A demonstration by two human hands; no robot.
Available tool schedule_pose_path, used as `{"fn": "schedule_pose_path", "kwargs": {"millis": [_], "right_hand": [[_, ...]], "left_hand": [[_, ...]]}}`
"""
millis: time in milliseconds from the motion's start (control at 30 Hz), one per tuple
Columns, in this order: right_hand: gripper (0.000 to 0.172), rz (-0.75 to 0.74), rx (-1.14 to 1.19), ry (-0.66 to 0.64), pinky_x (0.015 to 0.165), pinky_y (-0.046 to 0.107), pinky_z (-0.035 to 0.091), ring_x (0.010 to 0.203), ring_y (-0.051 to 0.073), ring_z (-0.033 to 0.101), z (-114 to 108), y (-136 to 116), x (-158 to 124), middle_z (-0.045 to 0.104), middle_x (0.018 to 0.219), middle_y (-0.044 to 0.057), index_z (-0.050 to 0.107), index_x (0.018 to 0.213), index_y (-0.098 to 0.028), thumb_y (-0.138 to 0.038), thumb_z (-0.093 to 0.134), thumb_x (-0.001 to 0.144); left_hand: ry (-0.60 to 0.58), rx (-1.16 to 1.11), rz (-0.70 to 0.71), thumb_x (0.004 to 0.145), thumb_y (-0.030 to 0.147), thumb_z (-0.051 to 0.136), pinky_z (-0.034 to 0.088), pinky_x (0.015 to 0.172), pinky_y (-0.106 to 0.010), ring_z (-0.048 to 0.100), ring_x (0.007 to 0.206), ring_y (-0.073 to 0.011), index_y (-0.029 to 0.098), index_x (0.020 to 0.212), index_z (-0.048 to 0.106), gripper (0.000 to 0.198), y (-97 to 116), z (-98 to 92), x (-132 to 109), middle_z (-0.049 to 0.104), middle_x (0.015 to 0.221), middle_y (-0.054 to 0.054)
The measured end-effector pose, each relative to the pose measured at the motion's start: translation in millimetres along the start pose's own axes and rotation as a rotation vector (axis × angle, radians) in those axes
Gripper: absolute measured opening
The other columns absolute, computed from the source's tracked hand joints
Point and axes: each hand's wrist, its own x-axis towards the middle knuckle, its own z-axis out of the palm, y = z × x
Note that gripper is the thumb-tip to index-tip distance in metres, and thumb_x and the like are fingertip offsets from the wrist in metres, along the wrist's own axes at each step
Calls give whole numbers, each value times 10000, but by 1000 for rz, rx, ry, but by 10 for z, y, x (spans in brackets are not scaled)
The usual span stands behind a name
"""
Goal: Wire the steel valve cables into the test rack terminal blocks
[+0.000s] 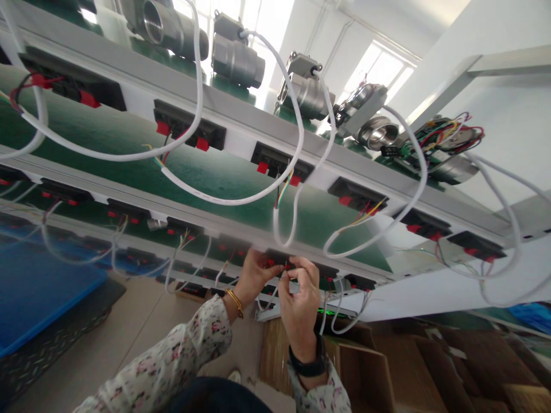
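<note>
Sleeves (172, 355) foremost; hands (300, 301) at shelf edge (241, 232); floor (146, 324) beside cartons (365, 370).

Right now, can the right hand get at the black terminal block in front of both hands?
Likely yes: the right hand has its fingertips right by the black terminal block. The white cable loop hangs above, seemingly clear, though the left hand crowds the spot.

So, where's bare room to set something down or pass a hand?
Bare floor lies between the blue surface and the left sleeve. The green shelf has open patches below the upper terminals, though white cables cross them. It's crowded around the left hand and right hand at the lower terminals; cardboard boxes crowd the lower right.
</note>
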Motion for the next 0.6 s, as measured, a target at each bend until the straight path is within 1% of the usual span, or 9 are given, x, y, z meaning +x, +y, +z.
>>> {"fn": "schedule_pose_path", "kwargs": {"millis": [100,233,333,467,533,600], "right_hand": [[138,-20,-11,-28,879,415,412,990,215,506,-5,21,2,551,980,66,469,683,-204,-98,482,770],[139,-32,-16,-54,875,419,411,991,217,505,-28,32,7,551,984,67,480,682,-205,-98,482,771],[144,-36,-21,-40,864,418,414,976,217,505,-23,32,7,550,967,66,477,681,-205,-91,483,769],[147,-36,-46,-8,856,413,422,961,213,507,27,37,15,546,953,64,464,683,-205,-86,488,765],[142,-38,-58,4,855,410,431,958,211,512,46,46,36,549,945,65,468,687,-202,-96,495,776],[131,-53,-64,7,849,410,441,951,213,523,27,55,56,557,934,71,483,693,-199,-121,506,796]], "left_hand": [[13,-13,-20,560,133,814,494,846,-344,630,921,-226,158,962,517,500,-13,-9,-4,673,885,-46],[25,-20,-13,561,113,811,490,853,-337,623,941,-225,162,975,501,520,-43,-21,10,668,888,-42],[18,-24,-5,565,105,808,482,860,-335,621,933,-217,165,968,497,513,-50,-29,9,662,878,-36],[-14,-36,-17,588,122,797,473,862,-326,624,887,-194,171,931,505,453,-50,-38,3,657,864,-21],[-37,-40,-28,599,140,793,465,869,-325,622,860,-182,175,918,510,428,-45,-28,8,651,849,-16],[-46,-34,-43,609,180,789,455,881,-326,611,879,-185,182,928,515,420,-25,3,5,645,875,-24]]}}
